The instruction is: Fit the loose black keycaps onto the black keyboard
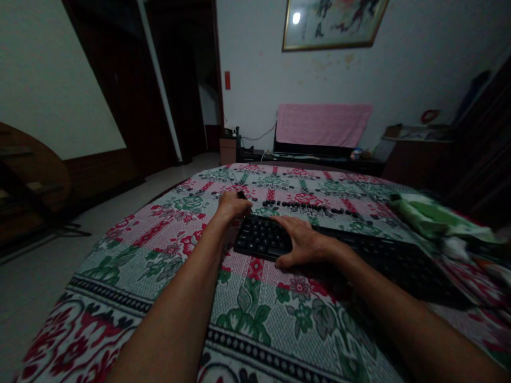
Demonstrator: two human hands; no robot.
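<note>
A long black keyboard [261,236] lies on the flowered tablecloth, running from the middle to the right. My right hand [301,239] rests across it and grips it, thumb at the near edge and fingers toward the far edge. My left hand [233,206] is closed at the keyboard's far left corner. A small dark object [241,195] shows at its fingers, too dim to name. Beyond the keyboard, several small black pieces [307,206], which look like keycaps, lie in a loose row. My right hand and forearm hide part of the keys.
The patterned tablecloth [159,255] covers the large table. At the right lie a green and white plastic bag [431,215] and dim clutter. Past the table, a pink cloth [323,125] hangs over a dark screen on a low cabinet. A round wooden board [35,165] stands at the left.
</note>
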